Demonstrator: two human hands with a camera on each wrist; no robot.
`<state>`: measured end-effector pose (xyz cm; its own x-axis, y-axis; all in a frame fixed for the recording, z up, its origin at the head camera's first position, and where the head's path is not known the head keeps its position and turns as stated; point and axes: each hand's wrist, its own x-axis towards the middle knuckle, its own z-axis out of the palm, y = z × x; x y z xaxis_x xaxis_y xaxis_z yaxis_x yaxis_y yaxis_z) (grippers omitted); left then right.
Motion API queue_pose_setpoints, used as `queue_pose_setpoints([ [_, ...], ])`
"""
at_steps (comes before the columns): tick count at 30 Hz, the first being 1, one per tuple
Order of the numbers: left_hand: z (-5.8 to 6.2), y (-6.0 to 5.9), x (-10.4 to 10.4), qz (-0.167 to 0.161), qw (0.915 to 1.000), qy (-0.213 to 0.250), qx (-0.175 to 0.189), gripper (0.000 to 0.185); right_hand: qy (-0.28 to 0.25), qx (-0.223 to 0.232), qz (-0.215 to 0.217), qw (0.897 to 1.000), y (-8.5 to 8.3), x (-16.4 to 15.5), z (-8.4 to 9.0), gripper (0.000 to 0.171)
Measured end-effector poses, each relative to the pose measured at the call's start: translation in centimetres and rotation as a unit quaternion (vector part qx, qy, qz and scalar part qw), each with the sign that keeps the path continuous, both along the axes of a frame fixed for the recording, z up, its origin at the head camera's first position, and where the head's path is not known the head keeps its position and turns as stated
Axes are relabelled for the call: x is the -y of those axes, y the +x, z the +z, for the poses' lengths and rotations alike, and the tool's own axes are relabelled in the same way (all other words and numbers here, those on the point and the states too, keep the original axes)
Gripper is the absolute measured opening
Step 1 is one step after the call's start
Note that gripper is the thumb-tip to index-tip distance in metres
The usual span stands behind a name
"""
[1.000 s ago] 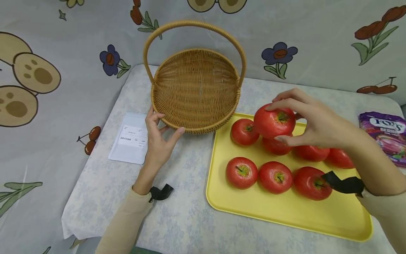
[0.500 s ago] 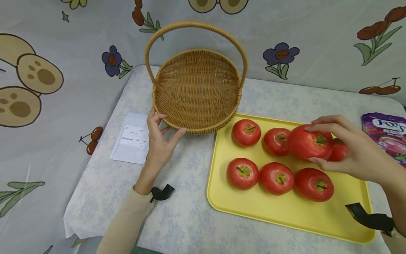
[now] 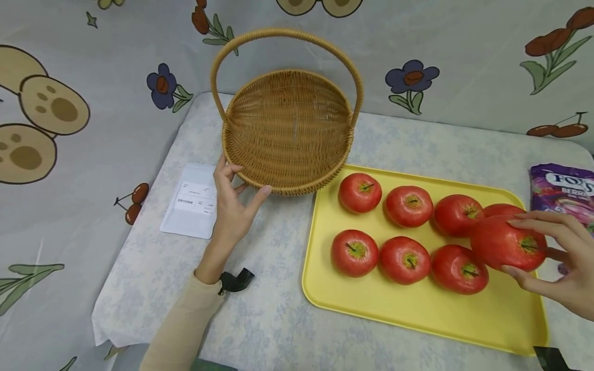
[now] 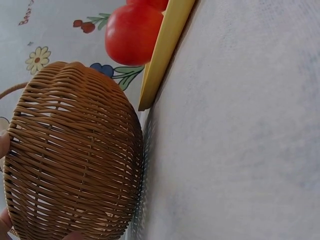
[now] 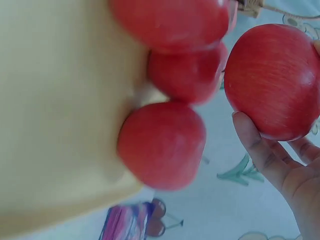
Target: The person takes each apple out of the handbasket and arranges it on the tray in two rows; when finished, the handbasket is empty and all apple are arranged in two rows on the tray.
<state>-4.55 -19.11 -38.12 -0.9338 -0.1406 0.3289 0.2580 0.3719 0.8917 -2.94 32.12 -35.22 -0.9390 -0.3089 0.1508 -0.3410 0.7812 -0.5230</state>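
My right hand (image 3: 543,247) grips a red apple (image 3: 503,243) (image 5: 272,80) just above the right end of the yellow tray (image 3: 417,309), fingers over its top and thumb under it. Several more red apples (image 3: 355,251) lie in two rows on the tray. My left hand (image 3: 236,193) touches the front left rim of an empty wicker basket (image 3: 287,129) (image 4: 75,160), thumb and fingers spread along the weave. The basket's arched handle stands upright.
A white paper packet (image 3: 191,202) lies left of my left hand. A purple candy bag (image 3: 563,193) sits at the table's right edge behind the tray. A patterned cloth hangs behind and left of the table (image 3: 260,309).
My right hand has carried its apple from above the tray's back left, near the basket, rightward and down to the tray's right end. The left hand and basket stayed put.
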Motion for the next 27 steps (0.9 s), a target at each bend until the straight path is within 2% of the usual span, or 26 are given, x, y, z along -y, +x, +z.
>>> queue_pose_setpoints([
  [4,0.0,-0.1,0.0,-0.002,1.0,0.006,0.002,0.058,0.006,-0.001,-0.051,0.999,1.1,-1.7,-0.6,0.075],
  [7,0.0,-0.1,0.0,-0.004,1.0,0.006,0.003,0.058,0.025,0.027,-0.093,0.995,2.0,-3.0,-1.3,0.078],
  [10,0.0,-0.1,0.0,-0.002,1.0,0.006,0.002,0.058,0.048,0.05,-0.114,0.991,2.5,-4.0,-2.0,0.084],
  [14,-0.1,-0.1,0.0,-0.001,1.0,0.005,-0.003,0.059,0.05,0.052,-0.112,0.991,2.9,-4.8,-3.0,0.089],
  [20,-0.1,0.0,0.0,-0.002,1.0,0.005,-0.007,0.058,-0.016,0.047,-0.073,0.996,3.9,-5.0,-4.8,0.082],
  [27,0.0,0.0,-0.1,-0.001,0.9999,0.005,-0.009,0.058,-0.013,0.053,-0.055,0.997,4.7,-5.3,-6.0,0.084],
])
